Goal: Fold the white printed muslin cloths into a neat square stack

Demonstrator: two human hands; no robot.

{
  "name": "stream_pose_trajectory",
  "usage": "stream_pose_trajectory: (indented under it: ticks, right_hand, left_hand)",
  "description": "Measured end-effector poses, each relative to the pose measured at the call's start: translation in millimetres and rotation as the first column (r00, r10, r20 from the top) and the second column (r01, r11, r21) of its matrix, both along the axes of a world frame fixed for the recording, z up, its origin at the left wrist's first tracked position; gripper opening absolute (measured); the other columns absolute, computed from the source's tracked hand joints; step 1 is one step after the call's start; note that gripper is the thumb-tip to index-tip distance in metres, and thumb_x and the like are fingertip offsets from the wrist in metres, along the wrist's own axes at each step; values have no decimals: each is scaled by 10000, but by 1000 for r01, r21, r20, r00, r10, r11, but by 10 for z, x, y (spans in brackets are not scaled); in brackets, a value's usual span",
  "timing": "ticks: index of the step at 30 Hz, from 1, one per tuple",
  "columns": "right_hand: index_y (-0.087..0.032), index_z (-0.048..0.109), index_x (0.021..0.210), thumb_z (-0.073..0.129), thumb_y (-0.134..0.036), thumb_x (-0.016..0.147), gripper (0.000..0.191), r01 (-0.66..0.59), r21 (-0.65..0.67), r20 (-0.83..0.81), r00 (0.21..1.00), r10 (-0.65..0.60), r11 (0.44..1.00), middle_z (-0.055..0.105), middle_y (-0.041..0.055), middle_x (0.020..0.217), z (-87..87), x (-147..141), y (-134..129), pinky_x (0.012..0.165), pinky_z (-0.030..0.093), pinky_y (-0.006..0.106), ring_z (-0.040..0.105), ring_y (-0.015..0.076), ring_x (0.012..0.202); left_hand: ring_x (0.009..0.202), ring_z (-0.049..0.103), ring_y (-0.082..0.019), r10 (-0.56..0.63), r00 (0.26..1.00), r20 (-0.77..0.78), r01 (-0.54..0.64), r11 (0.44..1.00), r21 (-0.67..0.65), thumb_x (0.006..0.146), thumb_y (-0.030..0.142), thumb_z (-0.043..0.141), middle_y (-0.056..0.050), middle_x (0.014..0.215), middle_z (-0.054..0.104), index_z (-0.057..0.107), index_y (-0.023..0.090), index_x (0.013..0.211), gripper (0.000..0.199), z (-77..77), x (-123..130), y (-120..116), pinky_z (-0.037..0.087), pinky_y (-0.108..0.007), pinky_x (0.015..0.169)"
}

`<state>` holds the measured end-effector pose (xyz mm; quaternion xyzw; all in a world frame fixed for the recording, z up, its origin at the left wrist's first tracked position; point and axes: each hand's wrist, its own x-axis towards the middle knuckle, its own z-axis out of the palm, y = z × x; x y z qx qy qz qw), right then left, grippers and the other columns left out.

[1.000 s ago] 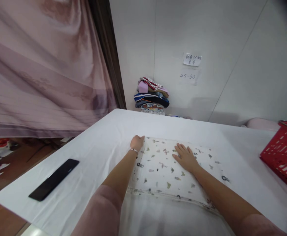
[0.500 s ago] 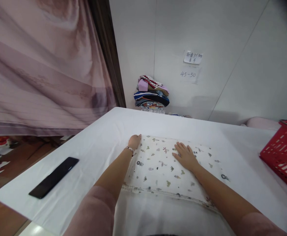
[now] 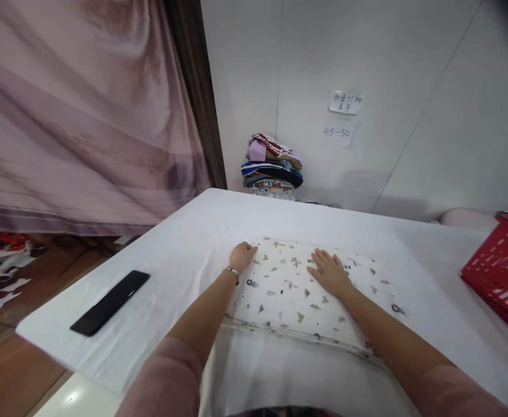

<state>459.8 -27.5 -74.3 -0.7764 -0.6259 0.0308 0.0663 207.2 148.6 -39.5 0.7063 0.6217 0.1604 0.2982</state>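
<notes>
A folded white cloth [image 3: 284,298] printed with small plants and figures lies on the white table in front of me, its layered edges toward my body. At its far left edge, my left hand [image 3: 241,258] has its fingers bent and closed on the border, with a bracelet at the wrist. The fingertips are partly hidden. My right hand [image 3: 329,273] rests flat on top of the cloth, right of its middle, fingers stretched out and holding nothing.
A black flat slab [image 3: 110,303] lies on the table [image 3: 179,249] at left. At the right edge stands a red basket [image 3: 501,272]. Behind the table, a stack of folded fabrics [image 3: 273,168] rises against the wall. A pink curtain [image 3: 84,127] hangs at left.
My left hand has slid slightly toward me along the cloth's left edge, off the far corner. The right hand stays in place on the cloth. The whole view has shifted a little.
</notes>
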Motion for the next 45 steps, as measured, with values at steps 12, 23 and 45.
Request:
stream_pose_trajectory:
  ticks: [12, 23, 45]
  right_hand:
    - [-225, 300, 1409, 166, -615, 873, 676, -8, -8, 6, 1000, 8, 1000, 202, 20, 1494, -18, 17, 0, 1107, 93, 458, 131, 230, 1375]
    - [-215, 302, 1409, 150, -618, 875, 686, -4, -21, 8, 1000, 4, 1000, 189, 10, 1495, 18, 4, -10, 1109, 102, 449, 132, 217, 1375]
    - [-216, 311, 1405, 163, -610, 877, 675, -8, -15, 18, 1000, 8, 1000, 189, 6, 1495, 5, 18, -5, 1106, 97, 447, 136, 214, 1374]
  left_hand:
    - [802, 578, -160, 17, 1000, 17, -19, 995, 102, 707, 362, 618, -23, 908, 629, 500, 213, 845, 235, 45, -204, -340, 369, -239, 625]
    - [734, 590, -181, 46, 999, 17, -47, 999, 16, 727, 419, 588, -39, 780, 650, 523, 205, 717, 224, 95, -156, -310, 360, -257, 579]
    - [600, 532, -128, 90, 981, 172, -84, 996, -42, 691, 375, 624, 3, 618, 575, 514, 196, 633, 218, 89, -221, -274, 349, -227, 501]
